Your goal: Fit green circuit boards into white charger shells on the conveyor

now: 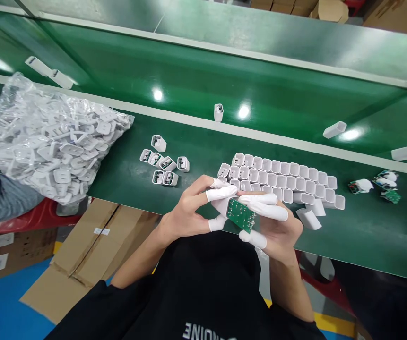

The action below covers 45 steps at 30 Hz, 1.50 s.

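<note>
My left hand [198, 205], with white finger cots on its fingertips, is closed round a white plastic housing [220, 206]. My right hand [272, 217], also in finger cots, pinches a green circuit board [241, 215] dotted with solder joints. The board's left end meets the housing's opening; how far inside it reaches I cannot tell. Just beyond my hands stand rows of white housings [276, 166] with their open ends up. Left of these is a small group of housings with circuit boards inside [168, 163].
A clear bag of white plastic parts [61, 137] lies at the left. Several loose circuit boards [389, 182] rest at the right. A single housing [218, 112] and another housing [334, 129] are by the white conveyor edge strip [196, 121]. Cardboard boxes [90, 245] stand below.
</note>
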Each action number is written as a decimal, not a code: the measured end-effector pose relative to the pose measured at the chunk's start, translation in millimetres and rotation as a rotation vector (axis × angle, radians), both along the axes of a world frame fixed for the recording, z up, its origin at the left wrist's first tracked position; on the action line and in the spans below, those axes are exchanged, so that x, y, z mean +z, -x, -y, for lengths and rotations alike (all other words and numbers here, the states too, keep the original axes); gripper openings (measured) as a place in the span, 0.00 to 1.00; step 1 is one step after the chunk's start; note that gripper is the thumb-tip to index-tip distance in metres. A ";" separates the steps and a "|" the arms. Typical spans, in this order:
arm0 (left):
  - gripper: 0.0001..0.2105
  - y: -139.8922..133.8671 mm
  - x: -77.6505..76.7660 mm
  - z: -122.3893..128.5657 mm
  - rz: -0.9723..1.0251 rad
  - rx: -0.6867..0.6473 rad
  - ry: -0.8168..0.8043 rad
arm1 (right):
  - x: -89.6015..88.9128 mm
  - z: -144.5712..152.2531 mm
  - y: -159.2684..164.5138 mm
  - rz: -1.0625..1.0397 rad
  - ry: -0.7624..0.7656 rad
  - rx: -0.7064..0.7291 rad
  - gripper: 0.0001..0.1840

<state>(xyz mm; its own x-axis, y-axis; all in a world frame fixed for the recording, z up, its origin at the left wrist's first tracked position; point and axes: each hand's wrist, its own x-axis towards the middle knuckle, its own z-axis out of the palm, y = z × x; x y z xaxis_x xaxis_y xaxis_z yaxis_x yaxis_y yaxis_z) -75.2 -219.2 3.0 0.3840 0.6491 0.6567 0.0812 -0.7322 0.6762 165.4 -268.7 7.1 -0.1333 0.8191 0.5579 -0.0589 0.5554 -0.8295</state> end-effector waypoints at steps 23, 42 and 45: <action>0.39 -2.3 -2.2 2.1 -0.009 0.003 0.037 | 1.4 -1.3 2.3 0.057 0.029 -0.033 0.37; 0.36 -12.0 -21.3 5.2 0.112 -0.056 0.180 | 9.7 -2.2 5.2 0.279 0.087 -0.155 0.34; 0.34 -14.1 -24.4 7.5 0.123 -0.054 0.288 | 9.1 -2.3 3.6 0.359 0.035 -0.239 0.40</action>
<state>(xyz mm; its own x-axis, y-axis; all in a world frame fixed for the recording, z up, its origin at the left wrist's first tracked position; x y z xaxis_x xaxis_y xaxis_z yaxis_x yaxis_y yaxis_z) -61.0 -226.7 -21.4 0.3521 0.7958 0.4926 -0.0474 -0.5105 0.8586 161.8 -266.4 16.2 -0.1180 0.8683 0.4818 0.3637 0.4893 -0.7927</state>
